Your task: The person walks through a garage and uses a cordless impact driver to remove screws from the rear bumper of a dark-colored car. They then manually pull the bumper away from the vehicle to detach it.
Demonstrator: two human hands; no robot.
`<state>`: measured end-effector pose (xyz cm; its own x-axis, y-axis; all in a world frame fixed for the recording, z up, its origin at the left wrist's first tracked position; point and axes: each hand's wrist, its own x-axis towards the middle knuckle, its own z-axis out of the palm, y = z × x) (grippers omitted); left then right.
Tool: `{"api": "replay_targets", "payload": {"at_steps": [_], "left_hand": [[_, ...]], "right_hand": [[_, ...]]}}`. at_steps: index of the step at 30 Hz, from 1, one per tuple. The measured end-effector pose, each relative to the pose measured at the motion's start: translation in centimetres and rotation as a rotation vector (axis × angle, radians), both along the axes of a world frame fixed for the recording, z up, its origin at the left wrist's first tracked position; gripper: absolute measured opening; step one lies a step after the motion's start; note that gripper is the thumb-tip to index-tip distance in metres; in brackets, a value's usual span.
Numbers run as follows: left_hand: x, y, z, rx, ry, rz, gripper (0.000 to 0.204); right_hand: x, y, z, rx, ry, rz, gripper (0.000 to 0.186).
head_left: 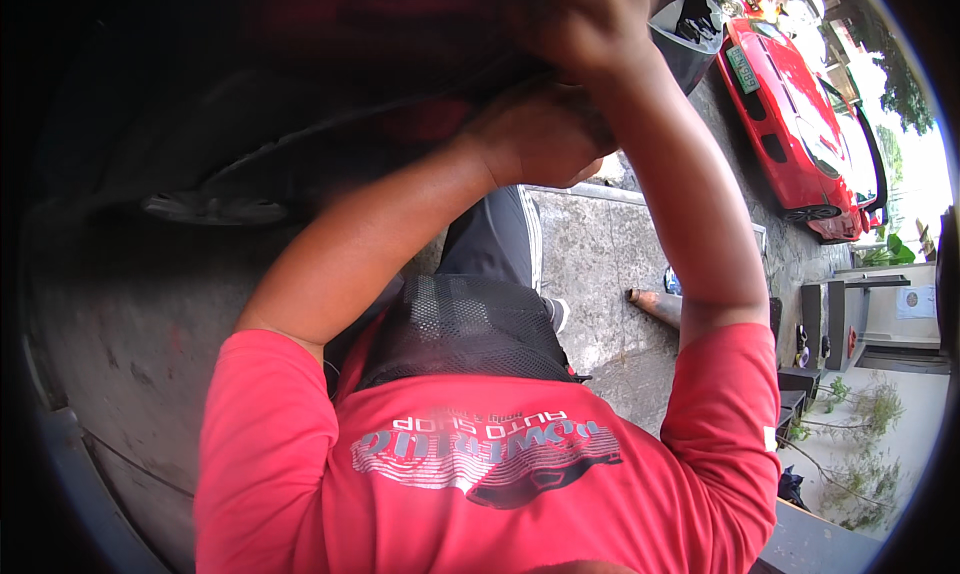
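Note:
My left hand (548, 139) is closed, its fingers curled under the lower edge of a dark, glossy vehicle body (330, 64). Just above and right of it, my right hand (590, 24) also looks closed, raised against the same dark surface and blurred by motion. The two hands nearly touch, the right wrist overlapping the left fingers. Whatever they grip is lost in shadow. Faint red reflections show on the bodywork, and a wheel (215, 209) sits at the left.
A red car (795, 104) with an open door stands at the upper right. An orange traffic cone (655, 304) lies on the concrete floor (600, 264). A bin with a plastic liner (690, 24) is beyond my right hand. Plants (865, 444) line the white wall at right.

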<state>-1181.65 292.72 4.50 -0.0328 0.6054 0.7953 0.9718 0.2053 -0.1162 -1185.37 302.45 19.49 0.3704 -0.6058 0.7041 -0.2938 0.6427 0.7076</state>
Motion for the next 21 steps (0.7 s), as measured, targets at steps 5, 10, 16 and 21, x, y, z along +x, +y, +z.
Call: {"api": "replay_targets", "payload": {"at_steps": [5,10,16,21], "left_hand": [[-0.2,-0.1,0.8,-0.142,-0.035,-0.075,0.009],[-0.6,-4.4,-2.0,-0.208,0.121,0.011,0.007],[0.7,-3.9,-2.0,-0.113,0.065,0.024,0.017],[0.6,-3.5,-4.7,0.139,0.022,0.084,0.009]], "right_hand": [[2.4,-2.8,-0.8,-0.013,-0.429,0.094,0.062],[10.0,-4.9,-6.0,0.307,-0.916,0.558,0.03],[17.5,-5.1,-7.4,0.58,-1.42,0.961,0.039],[7.0,-0.4,-5.2,0.409,-1.327,0.718,0.035]]}}
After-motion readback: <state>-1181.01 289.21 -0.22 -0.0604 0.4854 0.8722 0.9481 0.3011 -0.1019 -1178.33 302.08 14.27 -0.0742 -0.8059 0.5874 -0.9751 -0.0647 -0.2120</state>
